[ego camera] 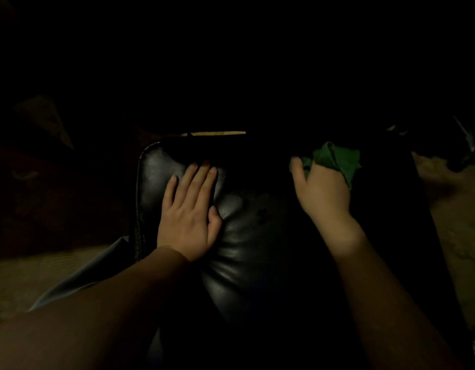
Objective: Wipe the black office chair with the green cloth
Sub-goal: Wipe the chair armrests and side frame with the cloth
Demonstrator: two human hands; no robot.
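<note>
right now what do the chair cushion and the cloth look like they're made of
Chair cushion: looks like black leather or faux leather; it is smooth and glossy, with puckered creases and a stitched seam along its left edge. Which of the two I cannot tell.
Cloth: soft green fabric, matte and bunched in folds in the right hand; possibly microfiber, but the weave is too dim to see.

Bunched green cloth [335,158] seemingly touching black office chair [244,231].

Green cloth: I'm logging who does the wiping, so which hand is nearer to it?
Right. The right hand grips the green cloth bunched in its fingers; the left hand lies flat on the black chair, apart from it.
</note>
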